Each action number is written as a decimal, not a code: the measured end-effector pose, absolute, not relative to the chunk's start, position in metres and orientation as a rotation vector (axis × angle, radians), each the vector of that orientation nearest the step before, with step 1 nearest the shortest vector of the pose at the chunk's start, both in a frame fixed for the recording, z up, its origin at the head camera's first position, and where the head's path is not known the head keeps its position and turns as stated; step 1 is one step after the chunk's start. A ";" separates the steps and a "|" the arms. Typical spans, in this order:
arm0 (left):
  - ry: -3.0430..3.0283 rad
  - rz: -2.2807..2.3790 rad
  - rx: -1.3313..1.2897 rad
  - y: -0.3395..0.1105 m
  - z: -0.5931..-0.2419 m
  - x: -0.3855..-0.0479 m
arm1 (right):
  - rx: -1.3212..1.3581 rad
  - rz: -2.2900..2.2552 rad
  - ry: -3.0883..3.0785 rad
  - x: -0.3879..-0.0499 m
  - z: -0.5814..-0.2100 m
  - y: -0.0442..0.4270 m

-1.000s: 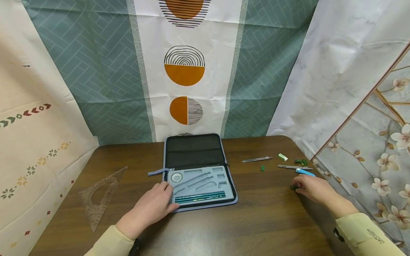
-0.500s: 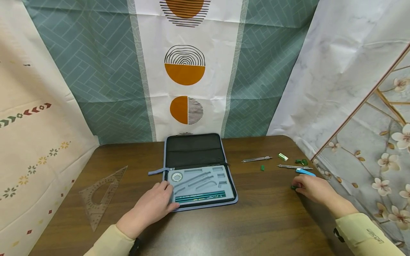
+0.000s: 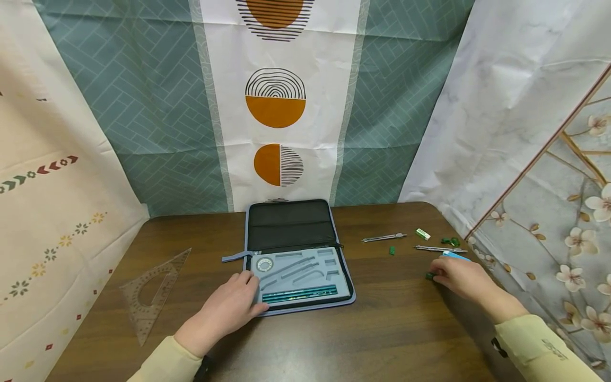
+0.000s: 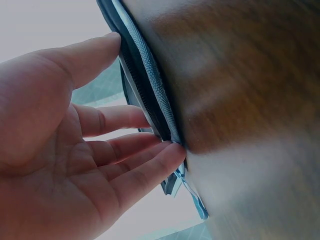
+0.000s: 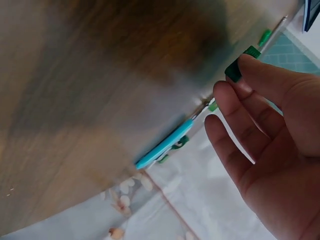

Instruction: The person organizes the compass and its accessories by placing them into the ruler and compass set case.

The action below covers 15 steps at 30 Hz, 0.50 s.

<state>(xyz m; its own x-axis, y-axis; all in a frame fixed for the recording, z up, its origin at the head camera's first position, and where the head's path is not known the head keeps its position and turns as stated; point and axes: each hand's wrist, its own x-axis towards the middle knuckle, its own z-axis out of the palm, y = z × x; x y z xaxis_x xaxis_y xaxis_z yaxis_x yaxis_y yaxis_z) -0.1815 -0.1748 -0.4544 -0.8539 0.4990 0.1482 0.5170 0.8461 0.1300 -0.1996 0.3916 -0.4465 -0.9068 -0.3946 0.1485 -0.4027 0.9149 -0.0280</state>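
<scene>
An unzipped drawing-set case (image 3: 352,284) lies on the table with its lid back. Several green pencils (image 3: 299,293) sit in its grey insert, beside vacant shaped recesses. My left hand (image 3: 228,300) rests on the case's left edge; in the left wrist view its thumb and extended fingers touch the zipped rim (image 4: 150,82). Between thumb and forefinger, my right hand (image 3: 460,277) pinches a small dark green piece (image 5: 241,64), mostly covered in the head view; its exact kind is unclear. The other right fingers are loosely bent. A light-blue slim tool (image 5: 165,145) lies just beyond that hand.
Two metal compasses, one farther back (image 3: 383,237) and one nearer the right edge (image 3: 439,249), lie right of the case. Around them are an eraser (image 3: 422,234), a green bit (image 3: 392,250) and dark green parts (image 3: 451,241). A clear set square (image 3: 154,292) lies left.
My right hand has shifted slightly left, with the small dark green piece between its fingertips. The left hand stays on the case edge.
</scene>
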 end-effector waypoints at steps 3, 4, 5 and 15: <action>-2.907 -0.260 -0.805 -0.175 -0.455 -0.181 | 0.640 0.088 -2.915 -0.202 -0.446 0.385; -2.906 -0.262 -0.806 -0.175 -0.455 -0.181 | 0.649 0.087 -2.907 -0.202 -0.445 0.383; -2.905 -0.263 -0.806 -0.175 -0.455 -0.181 | 0.660 0.088 -2.900 -0.203 -0.445 0.380; -2.920 -0.244 -0.801 -0.175 -0.455 -0.182 | 0.725 0.176 -2.890 -0.209 -0.438 0.351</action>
<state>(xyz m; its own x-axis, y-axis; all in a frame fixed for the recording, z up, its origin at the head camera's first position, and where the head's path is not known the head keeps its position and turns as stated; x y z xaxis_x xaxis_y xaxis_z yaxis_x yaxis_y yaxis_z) -0.1819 -0.1752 -0.4555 -0.8559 0.4972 0.1420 0.5139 0.8485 0.1266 -0.2092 0.3506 -0.4377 -0.8706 -0.4580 0.1795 -0.4764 0.8760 -0.0755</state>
